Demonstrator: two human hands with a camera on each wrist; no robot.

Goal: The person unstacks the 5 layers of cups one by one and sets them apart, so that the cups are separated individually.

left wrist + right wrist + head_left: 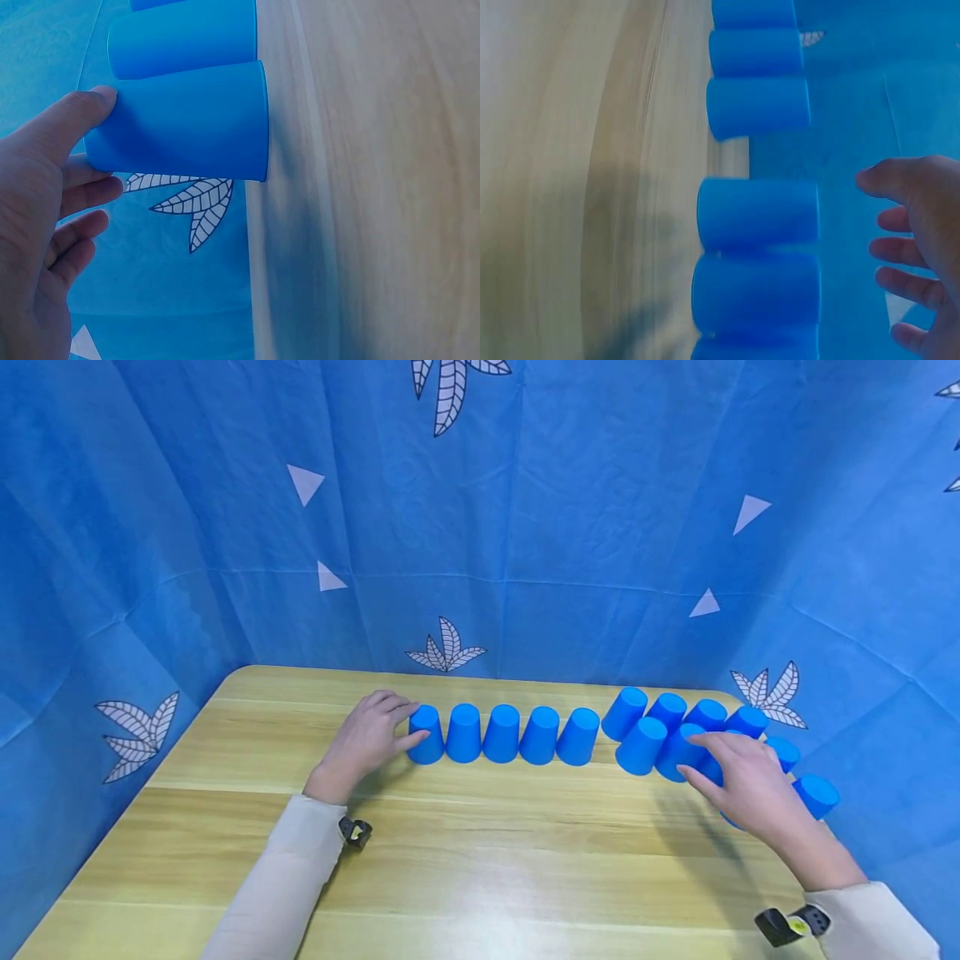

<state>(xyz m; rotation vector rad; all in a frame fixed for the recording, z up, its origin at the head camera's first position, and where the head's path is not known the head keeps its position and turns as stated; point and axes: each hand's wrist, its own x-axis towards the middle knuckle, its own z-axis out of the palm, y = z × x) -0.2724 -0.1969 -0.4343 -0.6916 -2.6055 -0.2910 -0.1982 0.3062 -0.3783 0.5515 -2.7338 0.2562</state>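
Head view: my left hand (367,735), fingers relaxed, thumb tip against end cup (426,735) of five-cup row (502,734), all upside down near far edge of surface (480,860). My right hand (738,781) released, hovering over cup cluster (678,731) at far right corner.

Left wrist view: thumb (75,120) on end cup's base; nothing grasped.

Right wrist view: fingers (900,247) spread, clear of cups.

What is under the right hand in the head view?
Blue cups of the right cluster sit under the right hand, upside down on the table. The hand covers some, so their count there cannot be told.
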